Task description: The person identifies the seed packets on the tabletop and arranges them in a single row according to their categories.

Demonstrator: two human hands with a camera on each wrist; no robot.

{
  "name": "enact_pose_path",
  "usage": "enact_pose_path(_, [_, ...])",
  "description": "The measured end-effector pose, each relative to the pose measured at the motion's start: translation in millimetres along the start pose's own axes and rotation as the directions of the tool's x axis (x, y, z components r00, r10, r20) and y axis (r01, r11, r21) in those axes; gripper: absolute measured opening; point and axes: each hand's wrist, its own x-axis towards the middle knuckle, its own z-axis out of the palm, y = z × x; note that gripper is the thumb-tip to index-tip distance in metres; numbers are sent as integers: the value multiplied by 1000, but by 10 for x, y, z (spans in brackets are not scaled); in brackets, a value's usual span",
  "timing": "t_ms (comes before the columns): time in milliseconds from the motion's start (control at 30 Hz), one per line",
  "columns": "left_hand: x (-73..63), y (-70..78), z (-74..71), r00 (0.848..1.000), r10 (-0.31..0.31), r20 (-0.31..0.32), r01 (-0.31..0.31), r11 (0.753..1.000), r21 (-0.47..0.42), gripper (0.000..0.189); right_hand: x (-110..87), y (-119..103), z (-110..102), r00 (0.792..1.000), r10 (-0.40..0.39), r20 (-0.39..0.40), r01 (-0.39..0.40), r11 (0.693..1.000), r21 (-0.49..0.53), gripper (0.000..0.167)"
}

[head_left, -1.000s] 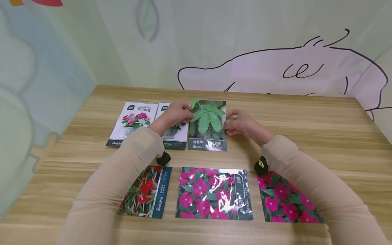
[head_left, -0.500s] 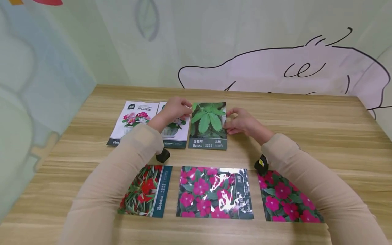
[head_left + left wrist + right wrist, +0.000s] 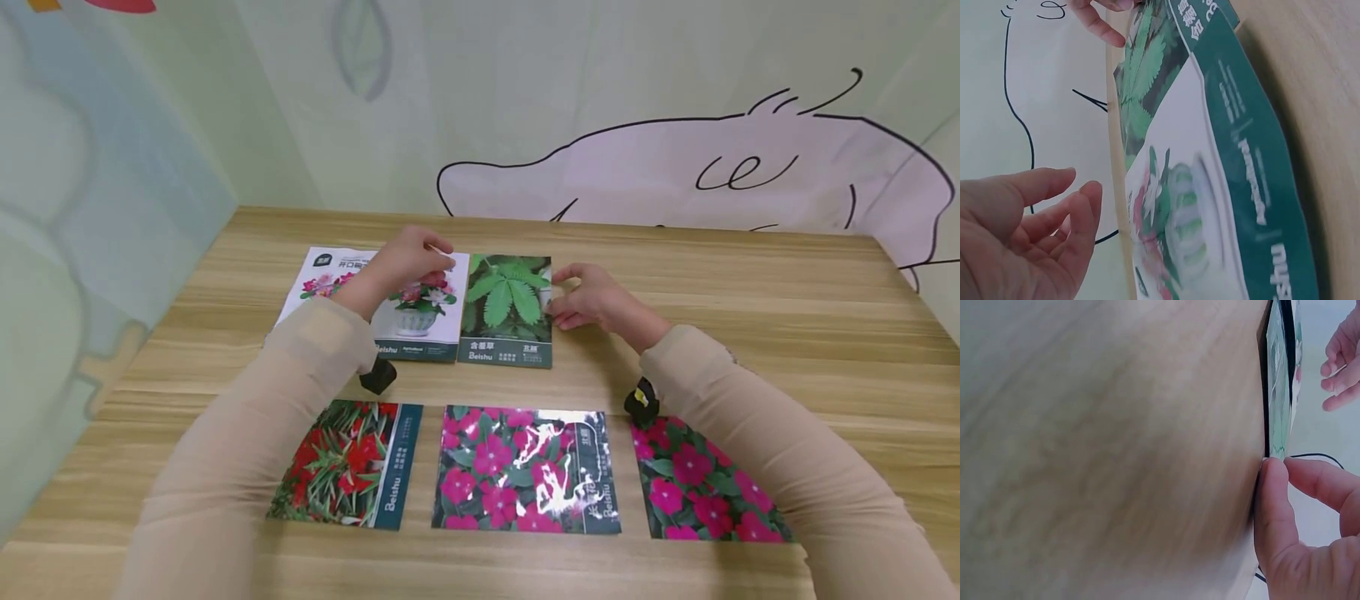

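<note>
A seed packet with a green fern-like leaf (image 3: 510, 304) lies in the back row in the head view. My right hand (image 3: 592, 300) is at its right edge, with thumb and finger spread along that edge. In the right wrist view, fingertips (image 3: 1275, 469) meet the packet's end. My left hand (image 3: 405, 262) hovers over a white seed packet with a potted flower picture (image 3: 420, 321), fingers loosely bent and holding nothing. This white packet adjoins the leaf packet's left side. Another white flower packet (image 3: 318, 283) lies farther left, partly hidden by the left arm.
Nearer on the wooden table (image 3: 712, 317) lie a red-flower packet (image 3: 352, 467), a glossy pink-flower packet (image 3: 517, 475) and a second pink-flower packet (image 3: 697, 487), the last partly under the right sleeve. A wall with a cartoon drawing (image 3: 690, 175) stands behind the table.
My left hand has let go of the leaf packet and moved left over the white packet. The leaf packet's far edge has come down flatter. My right hand has stayed at its edge.
</note>
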Motion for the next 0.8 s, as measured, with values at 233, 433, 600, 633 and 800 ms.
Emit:
enact_pose_path(233, [-207, -92, -218, 1000, 3, -5, -2, 997, 72, 36, -34, 0, -23, 1000, -4, 18, 4, 1000, -28, 56])
enact_pose_path(433, [-444, -260, -421, 1000, -14, 8, 13, 988, 153, 38, -69, -3, -40, 999, 5, 53, -3, 999, -45, 56])
enact_pose_path(600, [-637, -433, -576, 999, -48, 3, 46, 982, 184, 41, -151, -26, 8, 997, -2, 83, 7, 998, -69, 54])
enact_pose_path(633, [-671, -476, -611, 999, -53, 5, 51, 980, 190, 42, -164, -30, 20, 996, -4, 89, 10, 997, -70, 54])
enact_pose_path(800, [-801, -666, -749, 997, -64, 52, 54, 983, 177, 43, -233, -16, 72, 993, -1, 114, 10, 997, -81, 50])
